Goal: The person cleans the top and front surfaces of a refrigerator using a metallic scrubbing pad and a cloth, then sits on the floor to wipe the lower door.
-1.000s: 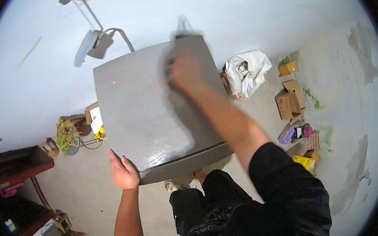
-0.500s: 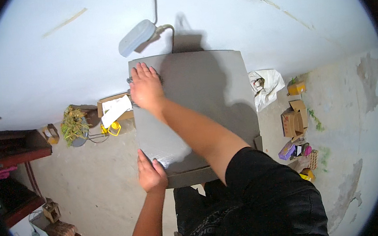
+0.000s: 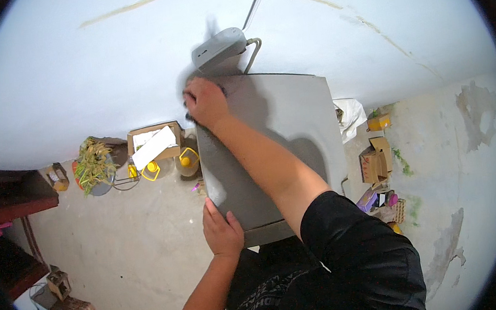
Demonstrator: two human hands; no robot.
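Observation:
A grey box-shaped appliance (image 3: 292, 119), which looks like a refrigerator seen from above, stands against the white wall. At its far left corner my right hand (image 3: 206, 103) is closed over a dark, crumpled cloth or scrubber (image 3: 189, 117). Only small bits of this show past the fingers, so its exact kind is unclear. Lower down, my left hand (image 3: 224, 232) rests against the left edge near the front, fingers stretched out and holding nothing. My right forearm crosses over the top, and shadows darken much of the surface.
A grey oblong device (image 3: 219, 47) with a cable hangs just beyond the far edge. On the left floor are an open carton (image 3: 172, 152), yellow-capped jugs (image 3: 187, 164) and a leafy plant heap (image 3: 94, 164). To the right lie a white sack (image 3: 351, 119) and open cardboard boxes (image 3: 375, 162).
My right hand has slid to the far left corner with the dark cloth or scrubber, its fingers now curled instead of flat. My left hand stays at the left edge. The view has shifted.

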